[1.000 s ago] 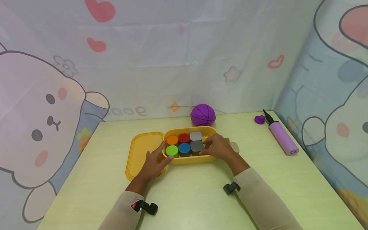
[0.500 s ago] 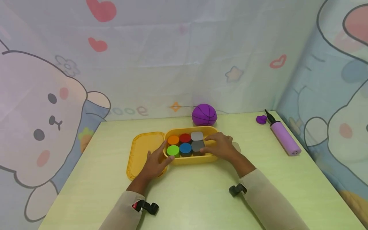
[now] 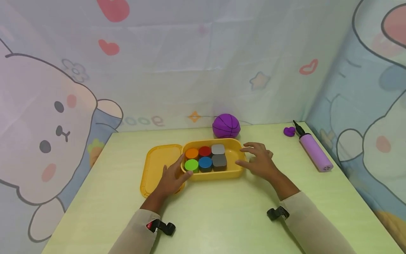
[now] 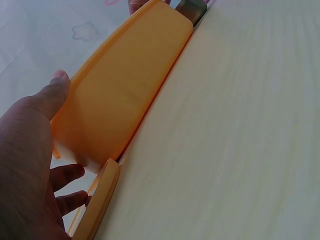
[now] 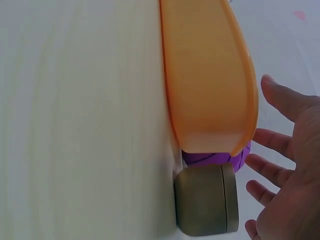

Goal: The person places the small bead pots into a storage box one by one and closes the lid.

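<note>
A yellow plastic box (image 3: 207,175) holds two rows of small containers: round ones topped orange (image 3: 191,153), red (image 3: 204,151), green (image 3: 191,165) and blue (image 3: 205,162), and rounded-square ones in light grey (image 3: 218,149) and dark grey (image 3: 219,161). My left hand (image 3: 171,179) rests at the box's left end, thumb along the front rim and fingers spread apart. Off the right end, my right hand (image 3: 260,163) hovers with loose, parted fingers and nothing in them. The right wrist view shows an olive-brown lidded container (image 5: 204,200) standing beside that end.
The box's yellow lid (image 3: 153,173) lies flat to the left, partly under the left hand. Behind the box sits a purple basketball (image 3: 226,126). At the far right are a lilac hand pump (image 3: 315,152) and a small purple heart-shaped piece (image 3: 289,131). Printed cloth walls border the table.
My right hand has let go of the dark grey container, its fingers parting, and has drawn back to the right out of the box. The left hand has stayed at the box's left end.
</note>
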